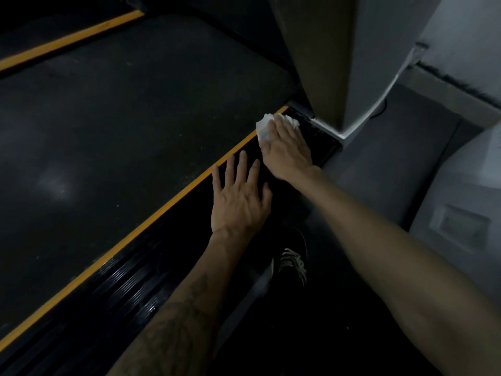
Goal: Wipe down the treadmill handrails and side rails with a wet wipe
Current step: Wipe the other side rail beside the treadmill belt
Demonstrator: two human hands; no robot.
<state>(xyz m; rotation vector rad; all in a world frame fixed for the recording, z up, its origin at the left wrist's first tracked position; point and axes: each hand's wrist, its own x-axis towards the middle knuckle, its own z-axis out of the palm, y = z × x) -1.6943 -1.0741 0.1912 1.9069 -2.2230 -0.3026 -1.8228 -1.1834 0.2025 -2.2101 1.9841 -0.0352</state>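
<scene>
Hands, two, both on the near side rail of one treadmill. Right hand flat over one white wet wipe, fingers straight, pressing it onto the rail's far end just short of the grey upright post. Wipe bunched, showing at the fingertips and along the thumb side, overlapping the yellow stripe. Left hand spread wide, palm down, four fingers and thumb fanned, resting on the same black ribbed rail just behind the right hand, holding nothing; touching the right hand or not, cannot tell. Two yellow stripes counted: one edging the near rail beside the dark belt, a second across the belt at upper left. One black shoe with pale laces on the dark floor beside the rail, below the right forearm. One white cable curving down beside the post base. Tattoo on the left forearm.
</scene>
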